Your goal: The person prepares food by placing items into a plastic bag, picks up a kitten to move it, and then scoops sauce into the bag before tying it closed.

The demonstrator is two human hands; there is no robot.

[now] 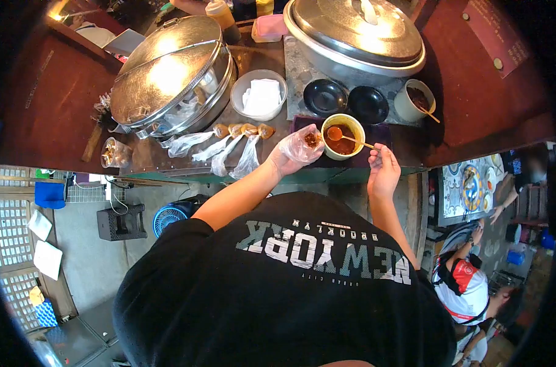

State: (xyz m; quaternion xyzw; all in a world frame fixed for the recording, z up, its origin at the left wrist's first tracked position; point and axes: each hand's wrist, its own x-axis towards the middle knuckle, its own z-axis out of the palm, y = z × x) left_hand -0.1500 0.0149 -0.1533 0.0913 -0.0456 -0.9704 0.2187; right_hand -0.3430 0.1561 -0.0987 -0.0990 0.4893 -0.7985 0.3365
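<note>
My left hand [285, 160] is closed around a small clear plastic bag [297, 144] with some dark reddish-brown sauce or food in it. In my right hand [383, 166] is the thin handle of a spoon [359, 142], pinched between fingers and thumb. The spoon's bowl holds reddish sauce and is over a pale yellow tub [339, 155] of dark red sauce, right beside the bag. Several filled, knotted plastic bags [246, 160] lie on the counter, left of my left hand.
A large lidded steel pot [168, 73] stands left, another lidded pot [357, 37] at the back right. Nearby are a bowl of white tissues [244, 111], two black dishes [325, 96], a second sauce tub [406, 105] and a plastic cup [114, 154]. Another person [467, 284] is at lower right.
</note>
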